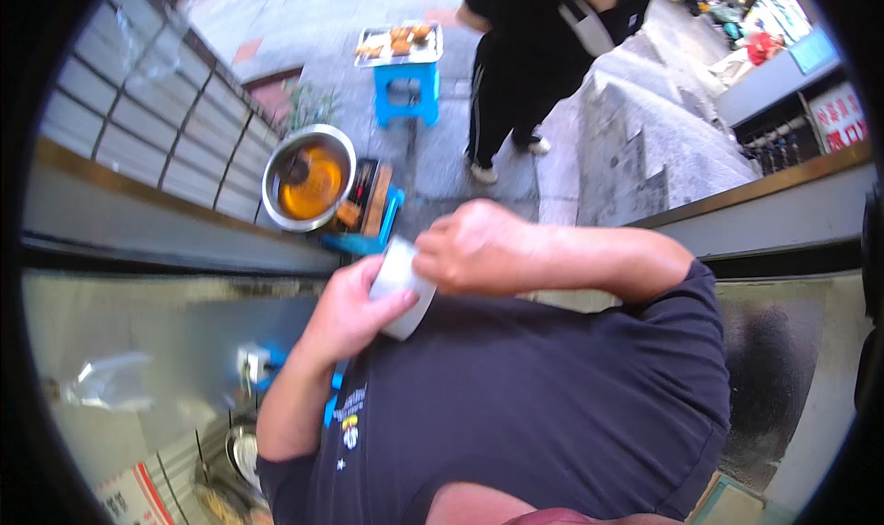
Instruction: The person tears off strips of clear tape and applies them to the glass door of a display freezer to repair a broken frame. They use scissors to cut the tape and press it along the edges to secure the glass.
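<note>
Here, 2 hands (348, 311) (474, 249) on a white packet (401, 295), steel pot (322, 136) ahead.

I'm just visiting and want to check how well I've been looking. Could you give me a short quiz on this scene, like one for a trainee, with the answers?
1. Which of the camera wearer's hands has its thumb laid across the small white item?

2. True or false: the metal tray rests on a blue stool.

3. What colour is the liquid in the metal pot?
A) blue
B) orange
C) white

Key:
1. The left hand.
2. True.
3. B.
</note>
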Motion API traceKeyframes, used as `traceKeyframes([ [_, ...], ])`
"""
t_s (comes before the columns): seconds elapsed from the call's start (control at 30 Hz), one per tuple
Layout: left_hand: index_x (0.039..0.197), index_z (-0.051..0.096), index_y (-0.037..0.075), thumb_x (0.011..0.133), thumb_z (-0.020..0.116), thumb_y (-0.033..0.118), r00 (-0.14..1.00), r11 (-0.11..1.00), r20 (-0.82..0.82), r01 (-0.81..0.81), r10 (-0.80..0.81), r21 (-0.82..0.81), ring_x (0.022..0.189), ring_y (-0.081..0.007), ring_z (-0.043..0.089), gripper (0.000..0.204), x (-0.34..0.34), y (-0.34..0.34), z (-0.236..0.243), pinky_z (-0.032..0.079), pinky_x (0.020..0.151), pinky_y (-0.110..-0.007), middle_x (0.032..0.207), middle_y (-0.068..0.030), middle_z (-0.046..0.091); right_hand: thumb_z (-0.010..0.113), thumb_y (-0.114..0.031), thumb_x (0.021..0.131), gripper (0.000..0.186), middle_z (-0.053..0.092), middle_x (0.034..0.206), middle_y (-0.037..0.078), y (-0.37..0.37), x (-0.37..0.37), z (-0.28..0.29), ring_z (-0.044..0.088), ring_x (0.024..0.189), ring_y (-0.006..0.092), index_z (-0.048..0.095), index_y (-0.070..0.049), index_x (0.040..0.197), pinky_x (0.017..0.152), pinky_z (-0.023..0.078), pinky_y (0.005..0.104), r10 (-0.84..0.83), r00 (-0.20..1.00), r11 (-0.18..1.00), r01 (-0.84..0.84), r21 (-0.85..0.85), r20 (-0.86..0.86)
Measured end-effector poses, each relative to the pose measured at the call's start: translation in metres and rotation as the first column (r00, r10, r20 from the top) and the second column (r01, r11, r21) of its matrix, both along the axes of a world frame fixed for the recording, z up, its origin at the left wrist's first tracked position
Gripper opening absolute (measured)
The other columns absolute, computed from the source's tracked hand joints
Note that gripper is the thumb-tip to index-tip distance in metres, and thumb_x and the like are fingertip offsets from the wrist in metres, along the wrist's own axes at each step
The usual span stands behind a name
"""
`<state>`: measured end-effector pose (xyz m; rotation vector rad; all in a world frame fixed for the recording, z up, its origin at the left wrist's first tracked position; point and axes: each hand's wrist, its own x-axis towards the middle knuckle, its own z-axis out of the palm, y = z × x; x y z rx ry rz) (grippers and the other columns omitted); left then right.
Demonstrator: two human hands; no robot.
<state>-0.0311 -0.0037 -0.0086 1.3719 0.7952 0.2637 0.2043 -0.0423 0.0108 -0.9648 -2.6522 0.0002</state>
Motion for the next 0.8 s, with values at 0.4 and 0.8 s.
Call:
traceKeyframes([
  [0.4, 0.112, 0.066, -0.001, 0.086, 0.077, 0.026, 0.997, 0.999, -0.080, 0.028, -0.026, 0.026, 0.089, -0.0099, 0.064, 0.039, -0.005, 0.007, 0.008, 0.053, 0.081, -0.031, 0.097, -0.0064, 0.071, 0.069, -0.015, 0.075, 0.014, 0.061, 0.074, 0.007, -0.002, 0.000, 0.000, 0.067, 0.069, 0.0233, 0.057, -0.008, 0.073, 0.056, 0.055, 0.0367, -0.059, 0.987, 0.996, 0.049, -0.070, -0.146],
  [0.8, 0.109, 0.067, -0.001, 0.087, 0.076, 0.018, 0.991, 0.995, -0.127, 0.063, -0.052, 0.080, 0.087, -0.0089, 0.063, 0.030, 0.010, 0.010, 0.015, 0.051, 0.079, -0.027, 0.098, -0.0034, 0.071, 0.065, -0.021, 0.077, 0.010, 0.065, 0.072, 0.004, -0.004, -0.010, -0.004, 0.068, 0.068, 0.0213, 0.068, -0.012, 0.073, 0.053, 0.051, 0.0345, -0.017, 0.991, 0.976, -0.013, 0.217, 0.136],
])
